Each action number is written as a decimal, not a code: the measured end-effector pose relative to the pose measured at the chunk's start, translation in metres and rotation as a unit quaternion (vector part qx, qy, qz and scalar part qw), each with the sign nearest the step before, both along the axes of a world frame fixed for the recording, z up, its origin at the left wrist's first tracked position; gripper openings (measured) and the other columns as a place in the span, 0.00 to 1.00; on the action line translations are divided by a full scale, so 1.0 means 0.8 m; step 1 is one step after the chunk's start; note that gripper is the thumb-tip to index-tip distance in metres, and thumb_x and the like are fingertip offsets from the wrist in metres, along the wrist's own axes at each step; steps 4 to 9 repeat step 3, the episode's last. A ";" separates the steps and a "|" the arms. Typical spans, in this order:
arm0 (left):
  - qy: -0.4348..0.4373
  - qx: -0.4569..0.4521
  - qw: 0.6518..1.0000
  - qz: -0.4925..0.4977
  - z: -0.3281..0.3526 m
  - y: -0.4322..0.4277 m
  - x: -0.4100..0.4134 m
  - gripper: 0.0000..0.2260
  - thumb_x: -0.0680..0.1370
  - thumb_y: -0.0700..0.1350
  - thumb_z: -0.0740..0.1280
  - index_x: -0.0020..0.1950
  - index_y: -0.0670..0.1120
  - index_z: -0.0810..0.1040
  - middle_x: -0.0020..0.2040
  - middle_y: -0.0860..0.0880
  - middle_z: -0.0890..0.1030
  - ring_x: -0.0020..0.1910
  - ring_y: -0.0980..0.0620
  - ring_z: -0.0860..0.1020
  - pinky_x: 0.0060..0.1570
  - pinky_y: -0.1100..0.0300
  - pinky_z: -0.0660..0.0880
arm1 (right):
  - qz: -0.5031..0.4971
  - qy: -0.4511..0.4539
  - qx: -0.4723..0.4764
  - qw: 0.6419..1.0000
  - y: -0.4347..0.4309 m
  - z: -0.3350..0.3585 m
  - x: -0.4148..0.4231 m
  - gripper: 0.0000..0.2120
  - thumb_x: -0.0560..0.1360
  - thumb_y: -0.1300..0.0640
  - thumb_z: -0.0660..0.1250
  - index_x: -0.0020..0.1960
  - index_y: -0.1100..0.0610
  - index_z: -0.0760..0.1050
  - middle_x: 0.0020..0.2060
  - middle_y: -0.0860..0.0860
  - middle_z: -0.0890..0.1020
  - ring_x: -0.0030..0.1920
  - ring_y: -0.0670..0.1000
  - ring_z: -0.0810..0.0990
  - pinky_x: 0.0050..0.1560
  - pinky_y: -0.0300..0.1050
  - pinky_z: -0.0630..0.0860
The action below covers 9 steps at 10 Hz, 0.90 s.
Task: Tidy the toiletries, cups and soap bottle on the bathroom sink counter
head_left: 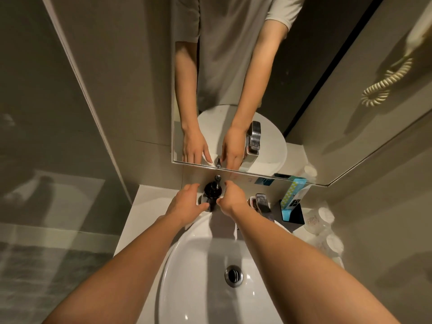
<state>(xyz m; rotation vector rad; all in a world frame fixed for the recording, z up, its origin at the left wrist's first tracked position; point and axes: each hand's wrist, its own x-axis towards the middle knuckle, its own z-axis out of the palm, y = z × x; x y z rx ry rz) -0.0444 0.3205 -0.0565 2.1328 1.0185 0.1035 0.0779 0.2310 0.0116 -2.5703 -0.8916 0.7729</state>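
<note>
Soap comes first — our left hand (187, 202) and right hand (230, 199), fingers loosely spread, flank the dark round pump soap bottle (211, 191), left of the chrome faucet (260, 202). Next we close both — contact unclear.

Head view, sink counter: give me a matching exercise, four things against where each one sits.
Things:
1. soap bottle
2. faucet
3. toiletry box
4. drain

Places:
A. bottom of the basin
B. upright on the dark tray at right
C. between the left hand and right hand
D. behind the basin, right of the hands

Pairs: 1-C, 2-D, 3-B, 4-A
</note>
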 end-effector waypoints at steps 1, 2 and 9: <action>0.035 0.075 0.996 -0.020 0.026 -0.007 -0.009 0.32 0.76 0.57 0.70 0.76 0.46 0.65 0.72 0.45 0.70 0.67 0.43 0.73 0.65 0.46 0.71 | 0.030 -0.035 -0.013 0.999 -0.003 0.016 -0.013 0.23 0.74 0.63 0.70 0.67 0.62 0.69 0.64 0.61 0.76 0.65 0.63 0.76 0.64 0.52 0.73; 0.050 0.137 0.989 -0.031 0.058 -0.015 -0.018 0.27 0.77 0.57 0.68 0.71 0.45 0.68 0.68 0.44 0.72 0.66 0.42 0.72 0.63 0.46 0.71 | 0.040 -0.058 -0.007 0.997 -0.007 0.034 -0.023 0.21 0.73 0.64 0.71 0.64 0.61 0.70 0.62 0.61 0.76 0.62 0.63 0.77 0.61 0.53 0.75; 0.081 0.191 0.977 -0.039 0.081 -0.022 -0.025 0.25 0.77 0.58 0.67 0.67 0.45 0.69 0.65 0.45 0.73 0.64 0.42 0.73 0.61 0.47 0.71 | 0.039 -0.084 -0.001 0.996 -0.013 0.047 -0.026 0.20 0.72 0.64 0.70 0.63 0.61 0.70 0.61 0.61 0.75 0.61 0.64 0.78 0.59 0.54 0.77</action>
